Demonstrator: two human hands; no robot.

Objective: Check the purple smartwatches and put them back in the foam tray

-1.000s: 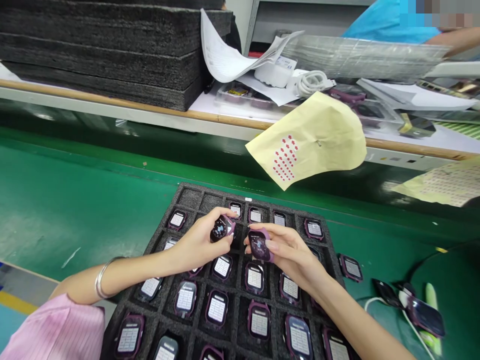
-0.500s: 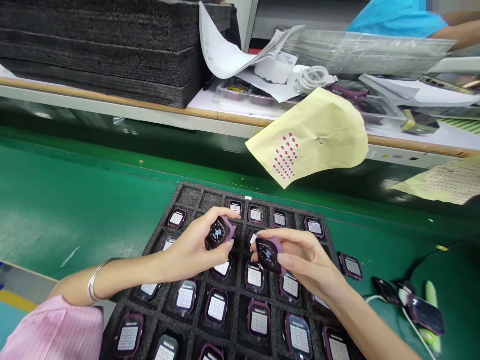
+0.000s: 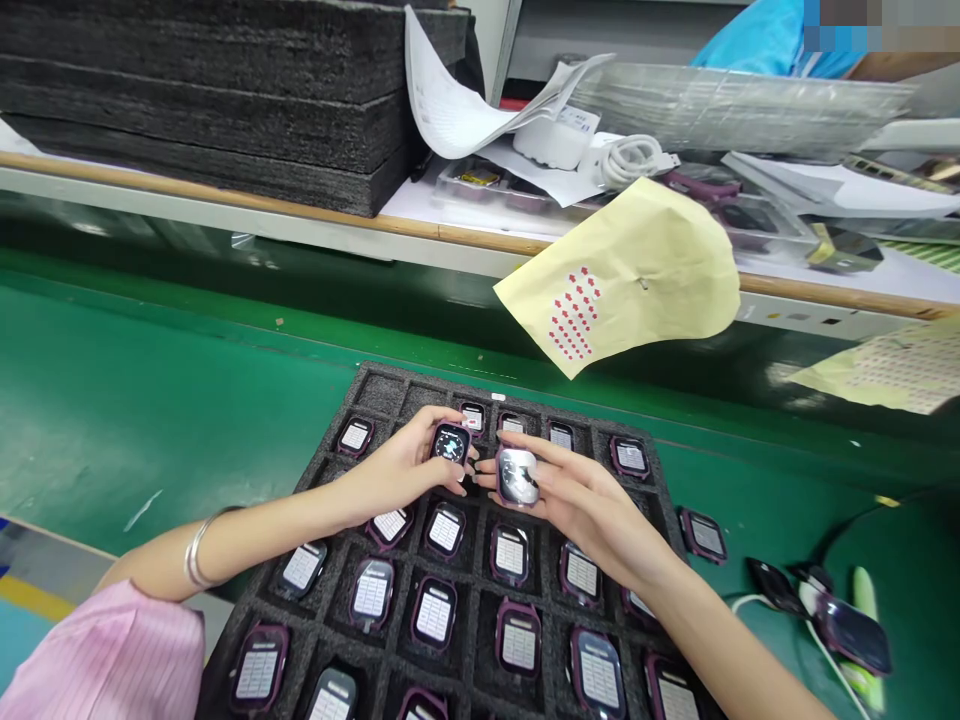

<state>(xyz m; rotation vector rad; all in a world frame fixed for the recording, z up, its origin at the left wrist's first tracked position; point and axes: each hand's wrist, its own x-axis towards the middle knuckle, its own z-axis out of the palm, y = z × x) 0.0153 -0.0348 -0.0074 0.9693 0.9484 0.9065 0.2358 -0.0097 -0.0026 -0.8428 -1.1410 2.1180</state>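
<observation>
My left hand point(image 3: 409, 462) holds a purple-cased smartwatch point(image 3: 451, 444) between thumb and fingers, its lit dial facing up. Beside it, my right hand point(image 3: 581, 492) grips a second purple smartwatch point(image 3: 517, 476), whose screen shows a bright glare. The two watches are close together but apart, above a black foam tray point(image 3: 480, 610). Many of the tray's compartments hold watches with white list screens, such as one watch point(image 3: 433, 612) in the middle. Both hands and forearms cover part of the tray.
Right of the tray, a watch point(image 3: 703, 534) lies on the green table point(image 3: 150, 400), near a dark watch point(image 3: 855, 632) and cables. A yellow sticker sheet point(image 3: 630, 280) hangs from the shelf edge. Black foam stacks point(image 3: 187, 100) stand on the shelf. Another person's blue sleeve point(image 3: 750, 40) shows behind.
Both held watches have turned to face the camera more squarely. My right hand has moved slightly left and up, bringing its watch nearer the other one; its screen now reflects light.
</observation>
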